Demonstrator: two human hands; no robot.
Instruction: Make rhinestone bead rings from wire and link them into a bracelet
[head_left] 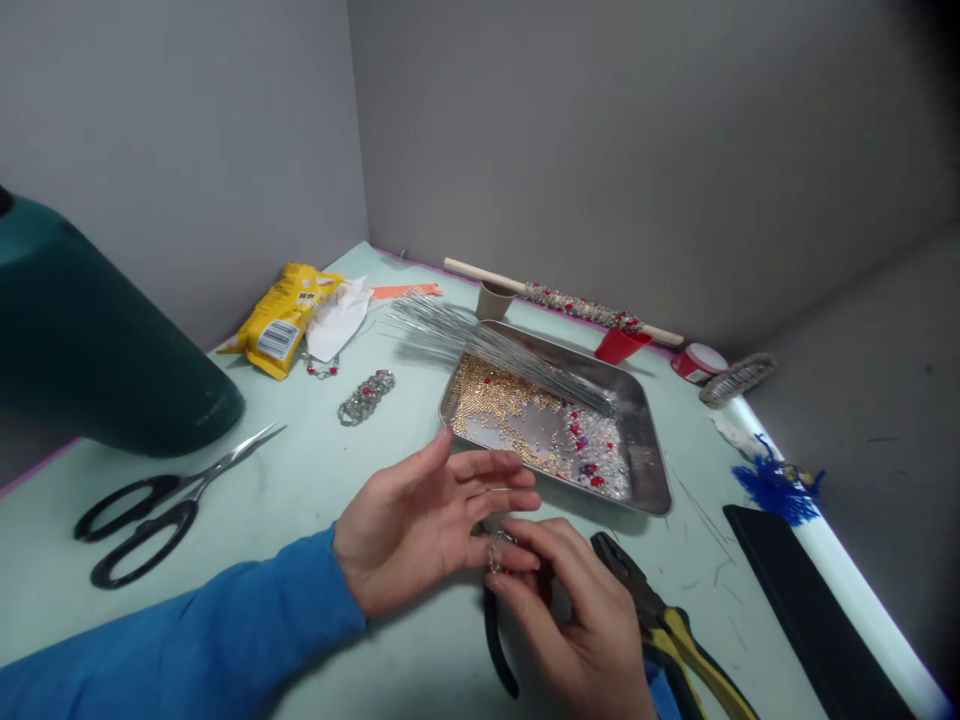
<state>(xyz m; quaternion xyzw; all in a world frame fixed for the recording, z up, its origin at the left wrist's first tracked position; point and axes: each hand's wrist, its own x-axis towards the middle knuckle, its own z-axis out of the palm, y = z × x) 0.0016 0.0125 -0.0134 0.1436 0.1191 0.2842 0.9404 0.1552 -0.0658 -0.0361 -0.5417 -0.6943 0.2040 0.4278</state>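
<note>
My left hand is open, palm turned up, with its fingers stretched to the right. Around its little finger sits a small beaded wire ring. My right hand pinches that ring between thumb and fingers. Beneath the hands lies a tool with a curved black handle; its other end is hidden. Pliers with yellow and dark green handles lie just right of my right hand. Beyond the fingers stands a metal tray holding gold beads, clear and red beads and a bundle of thin wires.
At left are black-handled scissors, a large dark green bottle, a yellow packet and several finished beaded rings. A wooden stick rests across two cups at the back. A black bar lies at right near wire scraps.
</note>
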